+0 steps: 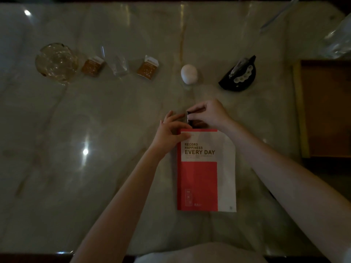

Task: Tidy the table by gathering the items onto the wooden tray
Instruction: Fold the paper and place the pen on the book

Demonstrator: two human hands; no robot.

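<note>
A red and white notebook [207, 173] lies flat on the marble table [95, 130], near me. At its far edge my right hand [209, 114] pinches a small dark object [189, 118], perhaps a clip or pen cap. My left hand [171, 130] rests fingers on the notebook's top left corner, touching the same object. The wooden tray [326, 109] sits at the right edge, partly out of view. In a row further back stand a glass bowl [57, 62], two small orange boxes [93, 66] [148, 67], a clear wrapper [120, 66], a white egg-shaped item [189, 74] and a black dish [238, 74] with white beads.
Clear plastic bags [336, 40] lie at the far right corner, behind the tray. The table's near edge runs along the bottom of the view, against my body.
</note>
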